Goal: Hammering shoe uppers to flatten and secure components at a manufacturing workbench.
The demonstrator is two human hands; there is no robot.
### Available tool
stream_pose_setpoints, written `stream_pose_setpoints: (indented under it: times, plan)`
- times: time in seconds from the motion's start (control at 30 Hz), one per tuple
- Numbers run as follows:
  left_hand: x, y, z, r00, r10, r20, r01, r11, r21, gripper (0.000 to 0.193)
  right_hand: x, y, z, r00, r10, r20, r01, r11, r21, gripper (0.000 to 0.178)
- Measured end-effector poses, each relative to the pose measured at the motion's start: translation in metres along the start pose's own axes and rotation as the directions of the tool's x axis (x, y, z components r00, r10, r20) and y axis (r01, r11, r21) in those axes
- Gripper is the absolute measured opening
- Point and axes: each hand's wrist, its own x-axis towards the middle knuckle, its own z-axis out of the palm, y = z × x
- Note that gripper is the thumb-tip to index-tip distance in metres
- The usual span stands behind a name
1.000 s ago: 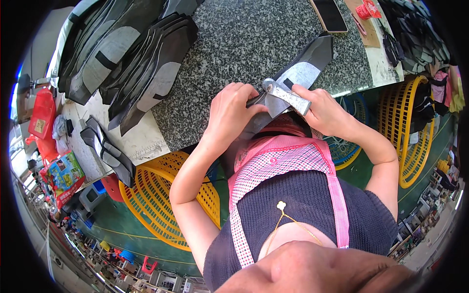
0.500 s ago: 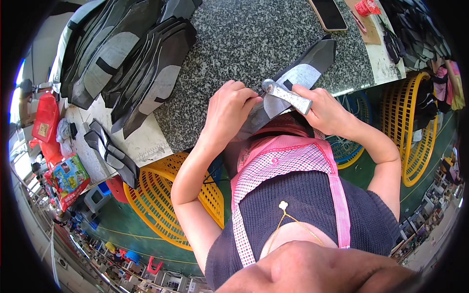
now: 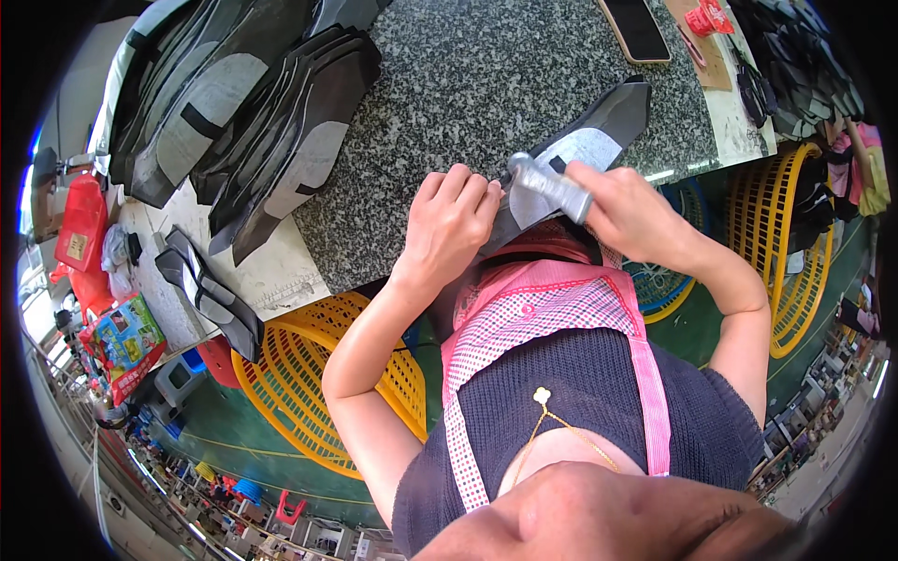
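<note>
At the near edge of the stone-topped table lies a dark shoe-upper-like piece (image 3: 613, 117) with a light grey patch, its lower end hanging toward my lap. My right hand (image 3: 636, 213) is closed round a hammer, its handle hidden in my grip. The hammer's metal head (image 3: 552, 187), smeared by motion, is over the piece, and I cannot tell whether it touches. My left hand (image 3: 451, 220) has its fingers curled at the piece's left edge, with fingertips pinched on it; just what they grip there is partly hidden.
Stacks of similar dark pieces (image 3: 313, 122) cover the table's left side, and a separate folded pair (image 3: 210, 294) lies nearer. A phone (image 3: 639, 30) and black scissors (image 3: 751, 89) lie at the far right. Yellow baskets (image 3: 327, 388) stand below the table edge.
The hammer head has shifted slightly and is now blurred. My left hand has turned a little, knuckles higher, staying at the piece's edge. The view has shifted slightly.
</note>
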Motion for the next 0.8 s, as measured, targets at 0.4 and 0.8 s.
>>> stream_pose_setpoints:
  times: [0.4, 0.8]
  plan:
    - [-0.004, -0.014, -0.007, 0.995, -0.096, -0.039, 0.086, 0.977, -0.194, 0.011, 0.007, -0.009, -0.005, 0.989, 0.145, 0.034, -0.147, 0.984, 0.097, 0.015]
    - [-0.023, -0.028, -0.006, 0.995, -0.014, -0.095, 0.007, 0.997, -0.074, 0.017, 0.017, -0.029, -0.002, 0.985, 0.148, 0.087, -0.159, 0.976, 0.146, 0.017]
